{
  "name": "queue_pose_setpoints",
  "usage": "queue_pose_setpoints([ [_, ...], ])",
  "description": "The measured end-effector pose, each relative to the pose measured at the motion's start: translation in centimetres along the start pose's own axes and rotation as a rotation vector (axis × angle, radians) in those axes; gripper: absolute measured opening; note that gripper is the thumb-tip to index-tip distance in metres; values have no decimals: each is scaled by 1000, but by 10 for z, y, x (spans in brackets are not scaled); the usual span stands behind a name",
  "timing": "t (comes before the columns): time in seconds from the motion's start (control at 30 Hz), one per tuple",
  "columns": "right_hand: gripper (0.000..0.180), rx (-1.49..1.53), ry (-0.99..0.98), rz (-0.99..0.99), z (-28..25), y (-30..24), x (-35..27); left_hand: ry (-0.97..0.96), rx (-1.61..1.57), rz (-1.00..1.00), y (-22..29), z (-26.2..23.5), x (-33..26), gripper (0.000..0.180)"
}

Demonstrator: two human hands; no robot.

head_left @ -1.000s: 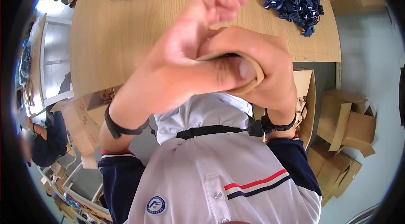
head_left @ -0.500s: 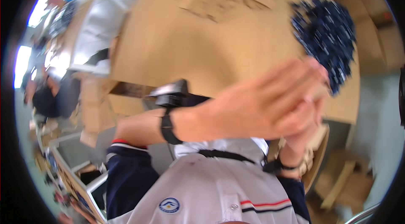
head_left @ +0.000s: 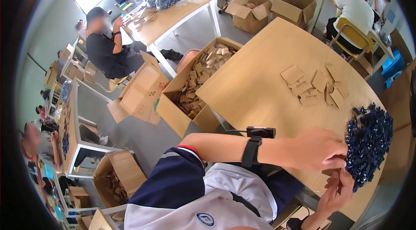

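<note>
Above the near right part of the table, my left hand (head_left: 315, 148) and my right hand (head_left: 339, 192) meet with fingers pinched. Between them shows a sliver of a small brown cardboard piece (head_left: 330, 172), mostly covered by the fingers. Right beside both hands lies a heap of small dark blue shiny pieces (head_left: 368, 143); their exact kind is too small to tell. Farther back on the table, several small folded cardboard sleeves (head_left: 310, 96) lie loosely, some overlapping. Each wrist wears a black strap.
My wooden table (head_left: 251, 65) has a large carton (head_left: 167, 107) of cardboard pieces at its left side. Another carton (head_left: 134, 173) stands lower left. A co-worker in black (head_left: 104, 48) sits at a table beyond; others sit farther off. Two open cartons (head_left: 294, 6) stand behind my table.
The view has swung left and steadied, so the table and blue heap sit lower and farther right. My hands are still together, now beside the heap's near edge.
</note>
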State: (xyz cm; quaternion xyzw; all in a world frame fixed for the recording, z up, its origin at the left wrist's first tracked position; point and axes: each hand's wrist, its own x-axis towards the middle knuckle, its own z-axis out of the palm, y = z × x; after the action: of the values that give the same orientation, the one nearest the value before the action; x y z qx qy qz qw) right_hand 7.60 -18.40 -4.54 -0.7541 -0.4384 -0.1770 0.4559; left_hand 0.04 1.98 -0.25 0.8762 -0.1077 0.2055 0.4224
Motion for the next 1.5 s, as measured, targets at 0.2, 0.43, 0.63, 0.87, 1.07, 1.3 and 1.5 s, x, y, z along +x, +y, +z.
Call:
queue_pose_setpoints([
  [0.2,12,-244,-37,-481,-14,-10,36,104,-520,-27,12,12,9,10],
  [0.43,28,-264,106,-132,-8,-15,28,182,-711,-168,8,32,1,18],
  [0.63,11,299,372,217,32,-33,30,615,-148,129,2,65,0,18],
  [0.87,22,121,-20,-33,-9,8,13,290,-242,-120,16,52,-22,20],
  [1.07,39,240,-217,117,-3,20,-20,119,-988,-561,23,84,-34,27],
  [1.3,49,1133,-1111,497,-11,24,-17,-611,-723,-168,6,48,-6,16],
  [1.5,53,1145,-1427,586,-11,34,-23,-763,-680,180,-11,66,2,5],
])
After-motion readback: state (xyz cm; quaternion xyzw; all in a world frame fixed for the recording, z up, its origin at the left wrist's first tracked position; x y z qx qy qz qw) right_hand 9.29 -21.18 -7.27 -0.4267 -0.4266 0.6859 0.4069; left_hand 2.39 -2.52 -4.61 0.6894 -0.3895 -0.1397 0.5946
